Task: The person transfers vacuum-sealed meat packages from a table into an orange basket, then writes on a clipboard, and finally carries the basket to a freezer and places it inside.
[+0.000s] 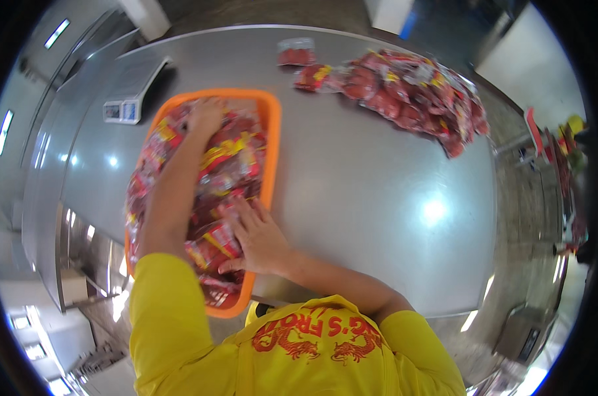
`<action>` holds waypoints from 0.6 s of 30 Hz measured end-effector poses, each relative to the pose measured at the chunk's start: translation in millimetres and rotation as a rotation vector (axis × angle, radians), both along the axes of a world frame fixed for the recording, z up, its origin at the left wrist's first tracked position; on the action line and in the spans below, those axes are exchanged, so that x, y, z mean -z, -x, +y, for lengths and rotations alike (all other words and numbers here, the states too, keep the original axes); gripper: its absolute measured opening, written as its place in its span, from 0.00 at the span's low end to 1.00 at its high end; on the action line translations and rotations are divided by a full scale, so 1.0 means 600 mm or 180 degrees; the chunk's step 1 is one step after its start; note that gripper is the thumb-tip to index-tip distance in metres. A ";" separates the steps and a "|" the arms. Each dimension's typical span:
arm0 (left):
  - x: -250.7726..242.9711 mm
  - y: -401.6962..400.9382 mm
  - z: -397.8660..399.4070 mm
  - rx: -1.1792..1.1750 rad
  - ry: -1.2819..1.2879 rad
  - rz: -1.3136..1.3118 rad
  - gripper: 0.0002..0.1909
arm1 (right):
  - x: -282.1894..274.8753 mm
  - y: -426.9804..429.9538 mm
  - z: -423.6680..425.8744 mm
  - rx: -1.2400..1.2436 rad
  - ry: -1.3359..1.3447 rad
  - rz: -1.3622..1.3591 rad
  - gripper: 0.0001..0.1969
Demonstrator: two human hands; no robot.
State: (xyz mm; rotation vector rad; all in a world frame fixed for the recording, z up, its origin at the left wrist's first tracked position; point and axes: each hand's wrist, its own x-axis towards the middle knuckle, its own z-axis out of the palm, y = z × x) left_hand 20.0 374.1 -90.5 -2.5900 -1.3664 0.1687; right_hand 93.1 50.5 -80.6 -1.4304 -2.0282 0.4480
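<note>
An orange plastic basket [275, 148] stands on the left part of the metal table, filled with clear plastic packs of reddish food [222, 153] with red and yellow printing. My left hand [208, 116] reaches to the basket's far end and touches the packs there; its fingertips are blurred, and whether it grips one is unclear. Near the basket's right wall, closer to me, my right hand [259, 237] rests spread and flat on the packs. A large heap of similar packs [403, 94] lies at the table's far right, with a single pack [296, 51] beside it.
The stainless-steel table [353, 198] extends to the right of the basket. Left of the basket's far end is a flat metal-coloured device or stand [135, 84] with a labelled front panel. A grey box-like object [521, 331] stands on the floor at the lower right.
</note>
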 end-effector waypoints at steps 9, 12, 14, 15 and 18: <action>-0.081 -0.079 0.019 -0.0156 -0.0005 -0.1626 0.17 | 0.147 -0.276 -0.067 0.1716 0.0558 0.1650 0.32; -0.105 -0.233 -0.033 -0.0604 0.2558 -0.3584 0.19 | 0.166 -0.442 -0.046 0.2505 0.0805 0.1684 0.23; -0.070 -0.340 -0.072 -0.1043 0.3822 -0.4169 0.22 | 0.161 -0.528 0.000 0.2527 0.0399 0.1201 0.23; -0.040 -0.385 -0.091 -0.1439 0.4194 -0.4354 0.25 | 0.155 -0.565 0.026 0.2494 0.0217 0.0954 0.24; 0.066 -0.492 -0.126 -0.2556 0.4777 -0.4950 0.46 | 0.131 -0.671 0.112 0.2623 0.0208 0.0482 0.26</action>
